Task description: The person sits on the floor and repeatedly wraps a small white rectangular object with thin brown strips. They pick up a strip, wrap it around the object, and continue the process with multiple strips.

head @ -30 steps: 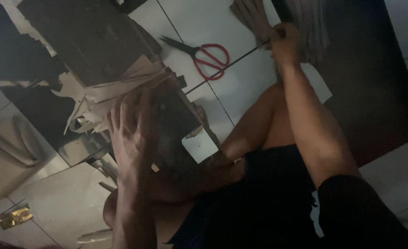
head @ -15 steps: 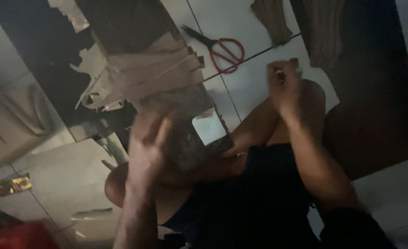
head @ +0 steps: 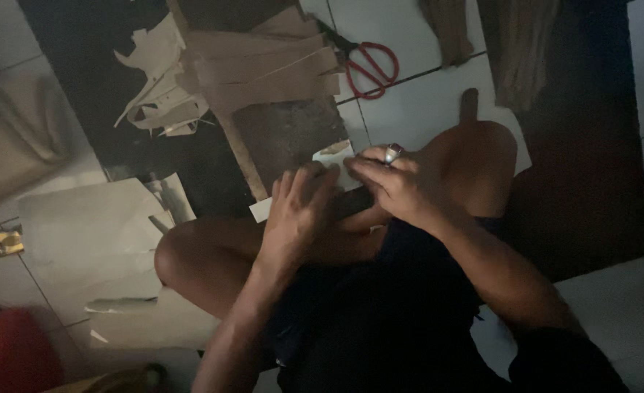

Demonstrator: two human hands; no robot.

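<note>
- Two hands meet over the lap: the left hand (head: pixel 296 211) lies with fingers curled on a small pale paper piece (head: pixel 334 161), and the right hand (head: pixel 398 185), wearing one ring, pinches the same piece from the other side.
- That paper piece sits just in front of the crossed legs, overlapping the edge of a dark board (head: pixel 289 135) on the tiled floor (head: pixel 424 94).
- Risk, as I judge it: the light is poor, so a fold or tear could run crooked, and thin paper gripped from both sides may rip.
- One pair of red-handled scissors (head: pixel 369 67) lies open near the knee; a careless reach could catch the blades.
- One heap of brown paper strips (head: pixel 256 69); the exact count is unclear.
</note>
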